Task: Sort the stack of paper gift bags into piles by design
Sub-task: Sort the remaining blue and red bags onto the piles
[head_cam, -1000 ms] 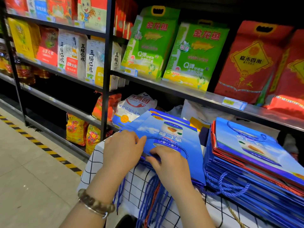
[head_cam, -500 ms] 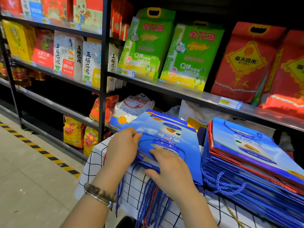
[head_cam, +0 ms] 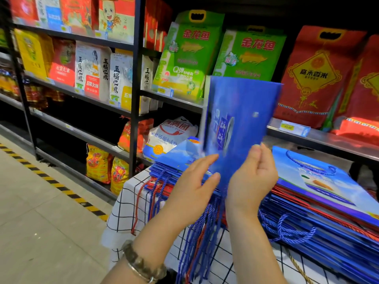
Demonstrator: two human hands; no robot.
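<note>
A blue gift bag [head_cam: 242,111] stands upright and blurred above the table. My right hand [head_cam: 252,177] pinches its lower right edge between thumb and curled fingers. The straight fingers of my left hand [head_cam: 192,181] lie against the bag's lower left corner. Below my hands is a low pile of blue bags [head_cam: 174,156] with a red one underneath, and their blue and red cord handles hang over the table's front edge. To the right sits a taller stack of bags [head_cam: 320,181], blue mixed with red edges, topped by a light blue bag with a different print.
The bags lie on a table under a white cloth with a black grid [head_cam: 127,201]. Right behind it is a black shelf rack [head_cam: 136,99] full of rice and flour sacks. To the left is a tiled floor with yellow-black tape [head_cam: 61,187].
The top blue bag, which lay flat on the left pile under both hands, is now lifted upright. My right hand rose with it and my left hand stays at its lower corner.
</note>
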